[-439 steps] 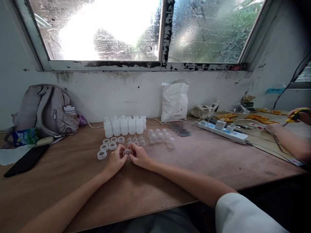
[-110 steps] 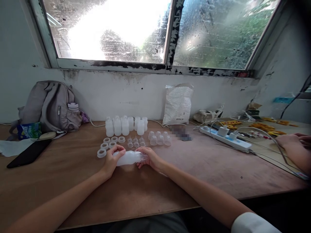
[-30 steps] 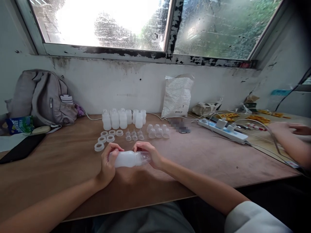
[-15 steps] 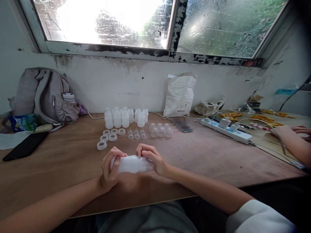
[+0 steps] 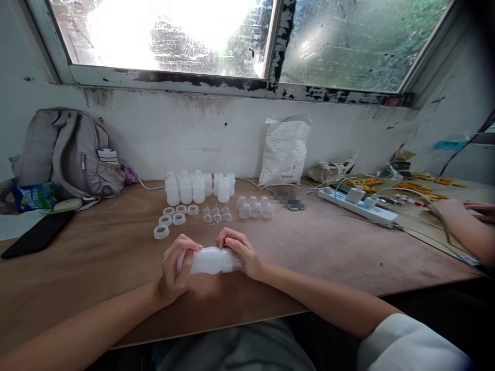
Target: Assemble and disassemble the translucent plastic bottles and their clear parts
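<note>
A frosted white bottle (image 5: 209, 260) lies sideways in the air over the table's front part, held at both ends. My left hand (image 5: 177, 265) is wrapped round its base, thumb and fingers closed. At the other end, my right hand (image 5: 243, 253) grips the collar and clear cap, which its fingers partly cover. Beyond the hands stand several white bottles (image 5: 186, 187), some topped with clear caps. In front of them lie several white rings (image 5: 161, 231), several clear teats (image 5: 217, 213) and several clear caps (image 5: 256, 207).
A grey backpack (image 5: 69, 152) and a black phone (image 5: 38, 235) are on the left. Behind stands a white package (image 5: 285, 152). A power strip (image 5: 356, 206) with cables lies on the right, near another person's hand (image 5: 450, 214) and yellow items (image 5: 415, 188).
The view has shifted slightly. The right hand's fingers have closed a little further over the clear cap; both hands still hold the bottle.
</note>
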### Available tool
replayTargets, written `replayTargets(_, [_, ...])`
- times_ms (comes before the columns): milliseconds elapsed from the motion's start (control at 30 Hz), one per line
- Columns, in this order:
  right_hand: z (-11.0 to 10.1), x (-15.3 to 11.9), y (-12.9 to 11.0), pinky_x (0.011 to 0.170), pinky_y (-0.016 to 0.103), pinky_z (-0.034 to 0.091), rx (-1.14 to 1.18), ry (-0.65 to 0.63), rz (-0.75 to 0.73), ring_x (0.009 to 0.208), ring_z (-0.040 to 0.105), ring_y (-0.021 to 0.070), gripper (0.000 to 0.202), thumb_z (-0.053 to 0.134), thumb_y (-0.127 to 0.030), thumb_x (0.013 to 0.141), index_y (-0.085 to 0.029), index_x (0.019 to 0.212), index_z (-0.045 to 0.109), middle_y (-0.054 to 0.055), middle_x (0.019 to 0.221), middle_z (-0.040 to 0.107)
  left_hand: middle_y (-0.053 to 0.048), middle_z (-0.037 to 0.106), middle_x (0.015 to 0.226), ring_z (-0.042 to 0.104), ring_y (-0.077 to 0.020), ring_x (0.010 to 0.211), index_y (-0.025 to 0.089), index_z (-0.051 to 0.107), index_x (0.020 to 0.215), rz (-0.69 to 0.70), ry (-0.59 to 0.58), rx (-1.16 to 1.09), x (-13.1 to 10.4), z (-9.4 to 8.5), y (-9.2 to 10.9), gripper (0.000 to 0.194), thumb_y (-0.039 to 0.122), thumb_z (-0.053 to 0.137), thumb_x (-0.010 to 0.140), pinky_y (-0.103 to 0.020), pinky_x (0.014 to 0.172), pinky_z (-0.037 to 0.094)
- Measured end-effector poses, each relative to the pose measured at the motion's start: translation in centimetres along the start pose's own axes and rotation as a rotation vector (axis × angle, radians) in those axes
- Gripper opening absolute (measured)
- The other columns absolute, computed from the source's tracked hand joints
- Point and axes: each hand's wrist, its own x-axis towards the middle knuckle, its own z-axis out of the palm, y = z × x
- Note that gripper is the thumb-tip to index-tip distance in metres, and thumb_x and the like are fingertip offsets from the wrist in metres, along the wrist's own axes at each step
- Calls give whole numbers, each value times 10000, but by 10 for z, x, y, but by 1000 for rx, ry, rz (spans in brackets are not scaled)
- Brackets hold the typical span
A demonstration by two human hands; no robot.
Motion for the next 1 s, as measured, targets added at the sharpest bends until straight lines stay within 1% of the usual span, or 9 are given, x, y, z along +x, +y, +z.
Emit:
replayTargets(100, [9,-4,3,584,243,319,-116,120,-62,606,389,115,188,357,-266,786,-165,661,455,-3,646,436,-43,589,743,543,-163,660,172,534,778,69,-96,-22,12,-6,-14,143,188,394,799,-292,585,434])
replayTargets(167, [16,-6,5,557,228,334,-137,177,-14,604,389,108,137,371,-258,787,-178,710,453,-15,670,426,-38,593,722,535,-152,630,166,539,757,-34,-132,16,22,-8,-23,215,212,339,821,-276,569,423])
replayTargets(300, [17,2,9,430,186,344,32,145,223,589,419,104,118,398,-301,782,-200,758,453,-22,715,419,-18,586,665,515,-137,608,171,523,693,-260,-54,85,35,-7,-32,285,210,276,829,-257,571,404])
replayTargets(467, [2,16,8,459,188,366,122,243,296,582,426,100,188,476,-328,730,-164,641,499,-18,653,462,1,571,673,524,-134,662,174,505,727,-333,26,125,36,-2,-25,224,201,303,820,-248,626,401])
replayTargets(600, [-1,18,8,487,196,352,107,259,256,571,432,96,229,463,-345,744,-156,640,540,-14,645,490,-11,559,709,511,-134,661,167,511,737,-296,-23,198,29,-3,-15,229,200,306,832,-251,603,391])
replayTargets(667, [0,14,10,518,200,347,30,254,210,576,433,96,241,455,-325,756,-151,614,542,-11,621,499,-30,558,726,515,-141,659,159,516,762,-180,-105,197,21,-2,-11,220,186,308,827,-263,593,403])
replayTargets(733, [1,9,11,544,205,346,-64,255,146,584,441,98,241,457,-311,766,-150,607,538,-8,614,513,-56,560,750,525,-156,676,152,527,773,53,-167,175,13,0,-9,192,160,337,798,-284,593,424])
replayTargets(833, [2,2,13,538,203,338,-189,247,64,572,438,95,247,450,-308,782,-150,614,539,-9,603,515,-71,567,752,535,-167,674,159,547,751,412,-138,190,4,4,-7,164,117,391,724,-303,571,447])
replayTargets(1000, [1,0,13,479,195,305,-296,150,72,506,402,81,292,434,-288,783,-136,566,557,-18,513,470,-67,574,722,545,-174,657,174,546,658,709,-117,339,5,7,3,138,142,413,638,-292,501,472])
